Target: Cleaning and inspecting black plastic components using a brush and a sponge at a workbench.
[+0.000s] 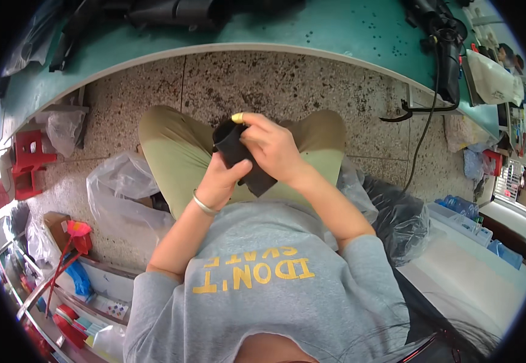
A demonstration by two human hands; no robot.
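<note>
A black hollow tube-like part (236, 150), with an open upper end and a flat lower piece, is tilted above my lap. My left hand (219, 181) wraps round it from the left, its thumb lying across the front. My right hand (270, 147) grips the part's right side near the upper rim. A yellow cover sits on one fingertip of that hand, at the opening. What the tube holds inside is too dark to tell.
Ahead curves a green workbench (335, 36) carrying black parts and small dark bits. A black handheld tool (449, 66) with a cable (420, 148) hangs at its right. Plastic bags (121, 187) flank my legs. Red stools (30, 160) stand left, a white surface (456, 284) right.
</note>
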